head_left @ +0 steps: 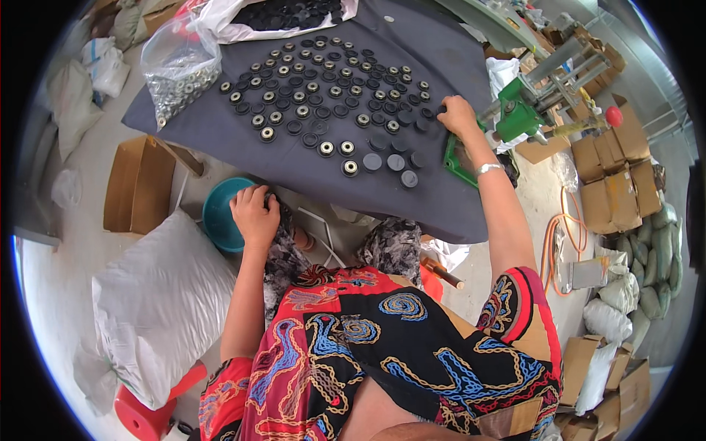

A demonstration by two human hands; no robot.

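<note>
My right hand reaches to the right side of the grey cloth-covered table, its fingertips closed on a small black round cap. Around it lie several black caps, some with their flat faces up. Many black rings hold silver bearings, spread over the middle of the table. My left hand is low at my left knee, near the teal basin. Its fingers are curled, and a dark bit shows beside them; I cannot make out what they hold.
A green hand press with a red knob stands right of the table. At the far edge are a clear bag of bearings and a white sack of black pieces. A full white sack and a carton stand left.
</note>
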